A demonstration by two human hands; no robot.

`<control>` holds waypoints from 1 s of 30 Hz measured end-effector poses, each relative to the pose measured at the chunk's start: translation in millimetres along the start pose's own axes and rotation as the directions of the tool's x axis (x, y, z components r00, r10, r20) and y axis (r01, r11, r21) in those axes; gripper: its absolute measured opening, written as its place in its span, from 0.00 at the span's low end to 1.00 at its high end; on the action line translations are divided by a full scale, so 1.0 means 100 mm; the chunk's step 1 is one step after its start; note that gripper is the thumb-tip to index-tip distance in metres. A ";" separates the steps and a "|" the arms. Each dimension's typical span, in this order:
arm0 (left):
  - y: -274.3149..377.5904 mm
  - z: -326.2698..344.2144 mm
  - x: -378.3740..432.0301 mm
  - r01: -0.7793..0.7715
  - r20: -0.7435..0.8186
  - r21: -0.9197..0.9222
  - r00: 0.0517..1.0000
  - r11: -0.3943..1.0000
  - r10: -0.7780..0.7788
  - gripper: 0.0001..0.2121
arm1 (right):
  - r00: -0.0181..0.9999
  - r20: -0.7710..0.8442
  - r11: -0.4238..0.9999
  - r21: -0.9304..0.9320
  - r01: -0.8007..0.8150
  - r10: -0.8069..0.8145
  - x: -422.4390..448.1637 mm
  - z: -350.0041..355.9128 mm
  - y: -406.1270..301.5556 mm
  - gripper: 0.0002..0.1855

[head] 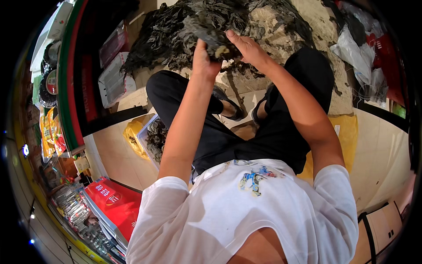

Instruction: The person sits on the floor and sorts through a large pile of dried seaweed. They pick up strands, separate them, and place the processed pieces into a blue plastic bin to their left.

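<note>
A clump of dark, crinkled dried seaweed or similar plant matter (206, 31) is held up between my hands, blurred along its upper part. My left hand (206, 61) grips its lower left side, with the fingers mostly hidden behind it. At the clump's right side is my right hand (247, 48), thumb raised and apart from it; the fingertips are hidden, so their hold is unclear. A yellowish lump shows low in the clump. Beneath and beyond lies a wide pile of the same dark stuff (155, 33), spread over a pale sheet on the floor.
By my left leg stands a plastic bin (146, 133) with greyish dried clumps, beside a yellow bag (133, 137). White plastic bags (356, 56) lie at the upper right. Left are a shop shelf (71, 82) and a red box (113, 201); a yellow sack (347, 138) lies right.
</note>
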State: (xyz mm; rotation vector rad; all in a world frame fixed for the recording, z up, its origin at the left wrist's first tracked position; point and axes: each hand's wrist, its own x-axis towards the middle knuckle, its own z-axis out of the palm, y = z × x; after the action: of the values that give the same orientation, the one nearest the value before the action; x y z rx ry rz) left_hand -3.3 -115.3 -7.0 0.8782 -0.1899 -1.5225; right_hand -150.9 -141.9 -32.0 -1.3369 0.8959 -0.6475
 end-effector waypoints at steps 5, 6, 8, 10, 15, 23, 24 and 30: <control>-0.17 -0.01 -0.03 -0.262 0.005 0.248 0.963 0.933 0.270 0.08 | 0.992 0.072 0.953 -0.278 0.123 -0.107 -0.07 0.02 -0.06 0.45; -0.16 -0.03 -0.07 -0.229 0.007 0.240 0.972 0.943 0.235 0.08 | 0.991 0.067 0.940 -0.315 0.129 -0.113 -0.08 0.00 -0.07 0.43; -0.09 -0.07 -0.11 -0.150 0.112 0.181 0.985 0.972 0.131 0.10 | 0.987 0.107 0.919 -0.365 0.150 -0.119 -0.10 0.00 -0.10 0.40; 0.01 -0.13 -0.17 -0.053 0.219 0.128 0.975 0.990 0.024 0.19 | 0.992 0.100 0.896 -0.430 0.112 -0.076 -0.11 0.01 -0.13 0.38; 0.00 -0.22 -0.21 -0.047 0.110 0.307 0.994 0.950 0.013 0.21 | 0.978 0.073 0.590 -0.788 0.177 -0.196 -0.20 0.20 -0.23 0.32; -0.01 -0.23 -0.01 -0.106 -0.052 0.186 0.992 0.977 0.118 0.16 | 0.985 0.145 0.801 -0.578 0.157 -0.089 -0.17 0.18 -0.14 0.33; 0.05 -0.21 0.04 -0.101 -0.046 0.075 0.993 0.992 0.104 0.17 | 0.979 0.179 0.857 -0.484 0.175 -0.099 -0.14 0.13 -0.12 0.33; 0.35 -0.12 0.22 -0.071 -0.268 -0.394 0.963 0.916 -0.041 0.18 | 0.989 0.100 0.945 -0.299 0.136 -0.111 0.00 0.07 -0.02 0.13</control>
State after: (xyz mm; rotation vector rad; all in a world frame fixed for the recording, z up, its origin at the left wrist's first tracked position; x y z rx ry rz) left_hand 33.4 -137.2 -3.5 0.7387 0.3088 -1.3430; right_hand -144.5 -138.2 -30.3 -1.6967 0.8741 -0.5602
